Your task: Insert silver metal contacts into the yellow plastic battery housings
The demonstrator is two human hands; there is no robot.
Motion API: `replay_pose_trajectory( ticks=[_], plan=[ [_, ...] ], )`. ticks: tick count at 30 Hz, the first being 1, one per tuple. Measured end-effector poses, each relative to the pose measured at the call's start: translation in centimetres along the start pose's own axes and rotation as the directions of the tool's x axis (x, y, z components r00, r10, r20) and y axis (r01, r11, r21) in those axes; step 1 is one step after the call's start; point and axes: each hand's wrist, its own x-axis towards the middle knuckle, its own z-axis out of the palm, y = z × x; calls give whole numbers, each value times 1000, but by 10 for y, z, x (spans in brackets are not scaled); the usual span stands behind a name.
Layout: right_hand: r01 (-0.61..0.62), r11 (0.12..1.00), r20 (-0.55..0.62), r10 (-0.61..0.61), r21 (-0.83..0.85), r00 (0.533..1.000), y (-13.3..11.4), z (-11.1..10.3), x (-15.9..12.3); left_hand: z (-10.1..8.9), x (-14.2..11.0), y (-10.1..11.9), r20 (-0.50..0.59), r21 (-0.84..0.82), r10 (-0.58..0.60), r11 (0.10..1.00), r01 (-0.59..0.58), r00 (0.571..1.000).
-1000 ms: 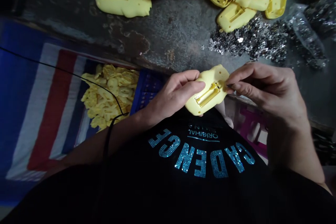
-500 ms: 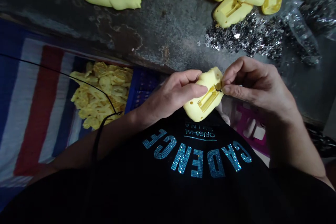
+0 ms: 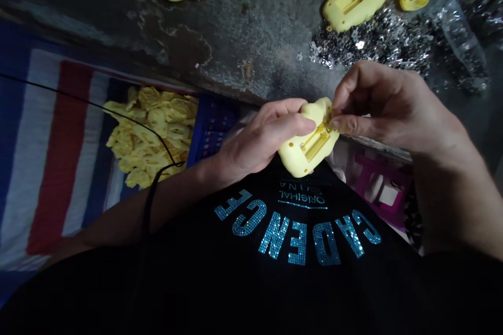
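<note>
My left hand (image 3: pixel 265 136) grips a yellow plastic shell (image 3: pixel 295 159), thumb on top and fingers behind it. A long rectangular recess in the shell faces up toward me. At the recess's far right end, my right hand (image 3: pixel 377 107) has thumb and index finger pinched together against the shell. Whatever lies between those fingertips is too small and covered to make out. Beyond my right hand, a heap of small shiny metal pieces (image 3: pixel 371 44) lies on the dark worktop (image 3: pixel 243 36).
More yellow shells (image 3: pixel 353 5) are piled along the back of the worktop. To its right lies a clear plastic bag (image 3: pixel 459 31). Below left, a blue basket (image 3: pixel 214 125) stands by a heap of yellow parts (image 3: pixel 153 136). A magenta plastic object (image 3: pixel 381 183) sits lower right.
The shell and both hands have shifted slightly to the right in view. My right hand has risen a little, its fingertips still at the recess end. The worktop items appear slightly higher.
</note>
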Motion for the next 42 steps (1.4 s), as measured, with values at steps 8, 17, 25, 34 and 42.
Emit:
replay_pose_trajectory(
  ticks=[8,17,25,34,42],
  plan=[
    [-27,951,26,37,-308,999,-8,-5,15,3,0,2,-1,17,-7,1000,7,1000],
    [4,882,-8,-9,-472,1000,-21,1,22,3,2,-1,-73,27,1,1000,1,997],
    [-21,975,-168,-17,-221,986,-2,6,1,2,7,0,-79,-13,-11,1000,10,997],
    [30,994,-220,-53,-106,974,35,13,-6,-1,5,-7,-28,121,113,987,-108,993],
    [114,959,-278,-187,-260,942,45,27,-9,6,-1,0,-9,363,173,918,-158,985]
  ],
)
